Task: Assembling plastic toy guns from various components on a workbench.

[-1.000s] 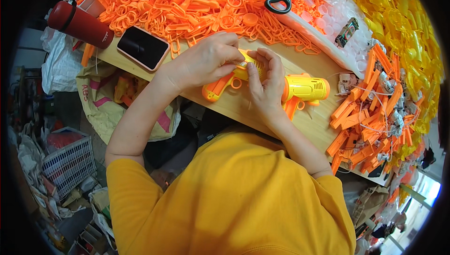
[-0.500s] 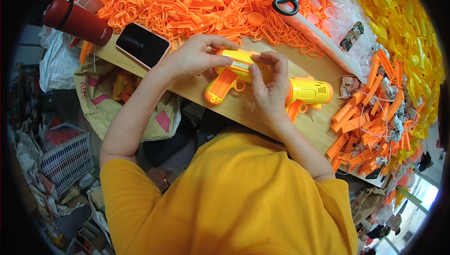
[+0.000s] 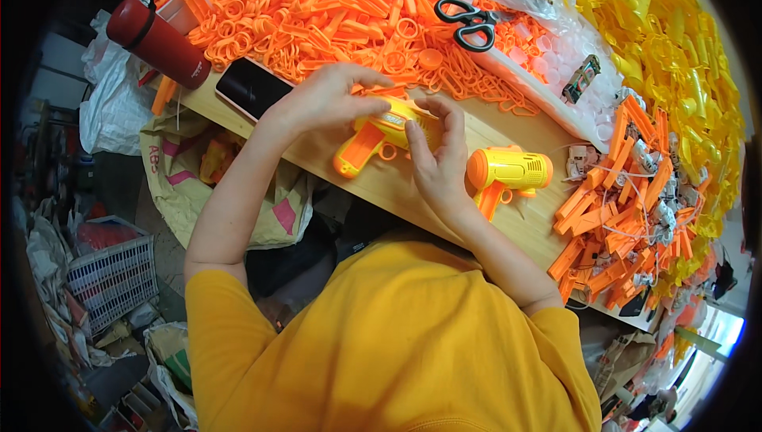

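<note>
A yellow-and-orange toy bubble gun [image 3: 390, 120] lies across the table between my two hands, its orange handle toward me. My left hand [image 3: 337, 92] is at its rear top, the thumb against the yellow body and the fingers curved beyond it. My right hand [image 3: 441, 158] holds the front end between thumb and fingers, hiding most of the barrel. Just right of that hand, a second toy bubble gun [image 3: 516, 168] of the same colours rests on the wooden table [image 3: 317, 154], touched by neither hand.
Beyond my hands spreads a heap of orange plastic parts [image 3: 317, 15], with black-handled scissors [image 3: 468, 23] on it. A phone [image 3: 250, 89] and a red flask [image 3: 163, 43] are at left. Orange pieces with wires [image 3: 619, 210] and yellow parts [image 3: 667, 59] pile up at right.
The whole view has shifted and turned slightly. My left fingers look a little farther from the gun's top. The same toy gun stays between my hands.
</note>
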Demonstrator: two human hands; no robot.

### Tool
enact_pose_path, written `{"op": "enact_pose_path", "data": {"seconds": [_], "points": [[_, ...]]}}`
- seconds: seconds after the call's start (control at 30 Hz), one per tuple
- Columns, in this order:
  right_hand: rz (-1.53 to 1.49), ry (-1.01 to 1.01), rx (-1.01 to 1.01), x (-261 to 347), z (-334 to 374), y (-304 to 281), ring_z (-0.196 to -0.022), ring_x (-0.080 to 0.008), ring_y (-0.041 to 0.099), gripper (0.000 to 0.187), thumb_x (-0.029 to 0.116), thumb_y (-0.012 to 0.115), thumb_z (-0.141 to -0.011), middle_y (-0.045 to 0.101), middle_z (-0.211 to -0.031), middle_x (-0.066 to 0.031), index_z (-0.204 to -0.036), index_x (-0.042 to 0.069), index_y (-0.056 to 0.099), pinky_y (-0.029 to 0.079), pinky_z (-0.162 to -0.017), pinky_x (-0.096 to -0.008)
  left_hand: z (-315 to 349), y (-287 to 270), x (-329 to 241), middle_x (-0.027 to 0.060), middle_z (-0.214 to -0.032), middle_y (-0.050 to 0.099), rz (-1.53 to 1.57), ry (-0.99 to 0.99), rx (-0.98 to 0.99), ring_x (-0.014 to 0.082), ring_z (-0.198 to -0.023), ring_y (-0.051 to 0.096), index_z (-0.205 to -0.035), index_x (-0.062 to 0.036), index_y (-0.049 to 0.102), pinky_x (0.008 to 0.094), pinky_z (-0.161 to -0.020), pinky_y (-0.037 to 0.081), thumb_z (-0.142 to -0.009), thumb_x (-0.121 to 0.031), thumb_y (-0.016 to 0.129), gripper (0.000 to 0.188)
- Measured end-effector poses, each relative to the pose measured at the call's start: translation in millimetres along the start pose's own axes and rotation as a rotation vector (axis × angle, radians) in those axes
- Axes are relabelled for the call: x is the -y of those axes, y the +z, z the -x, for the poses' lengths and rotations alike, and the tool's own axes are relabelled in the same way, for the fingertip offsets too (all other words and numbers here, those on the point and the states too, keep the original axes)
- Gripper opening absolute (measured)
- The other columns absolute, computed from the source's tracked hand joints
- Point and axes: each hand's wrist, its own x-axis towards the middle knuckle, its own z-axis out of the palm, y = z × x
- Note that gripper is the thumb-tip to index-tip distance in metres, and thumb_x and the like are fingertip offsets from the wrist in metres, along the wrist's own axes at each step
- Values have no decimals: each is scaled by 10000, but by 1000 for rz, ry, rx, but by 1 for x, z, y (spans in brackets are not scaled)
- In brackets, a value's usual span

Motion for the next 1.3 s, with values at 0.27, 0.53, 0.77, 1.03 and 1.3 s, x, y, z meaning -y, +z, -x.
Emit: {"op": "enact_pose_path", "data": {"seconds": [0.27,0.53,0.77,1.03,1.3], "points": [[472,-400,461,26,-20,-118,-1234,-329,424,537,174,720,-750,490,-1290,-126,-1224,61,496,293,-1056,-469,-56,2,-3,115,-879,657,-589,405,-546,276,-765,640,-906,-70,699,364,-673,508,-802,-184,650,161],[772,-291,498,-11,9,-160,-1187,-346,453,611,229,748,-697,502,-1265,-130,-1237,83,501,267,-1058,-519,-109,15,-18,86,-856,608,-900,301,-544,284,-791,639,-980,-97,636,398,-662,522,-768,-305,701,304],[718,-242,358,6,15,-117,-1106,-348,493,580,169,721,-690,519,-1223,-158,-1216,58,505,344,-966,-474,-120,10,-11,103,-834,620,-837,347,-554,285,-781,636,-914,-83,627,414,-658,509,-791,-227,664,192],[401,-284,277,22,-31,-128,-1117,-334,509,489,128,725,-750,548,-1184,-166,-1185,20,528,412,-937,-408,-109,-24,7,61,-733,617,-164,396,-567,146,-577,580,-993,-34,650,274,-532,443,-859,-92,572,166],[437,-329,-112,-65,-222,-150,-800,-197,634,177,147,655,-832,665,-858,-92,-967,34,671,490,-711,-319,-72,-21,-20,27,-777,603,543,137,-342,76,-630,569,-1037,25,614,209,-569,475,-871,-48,549,193]]}}
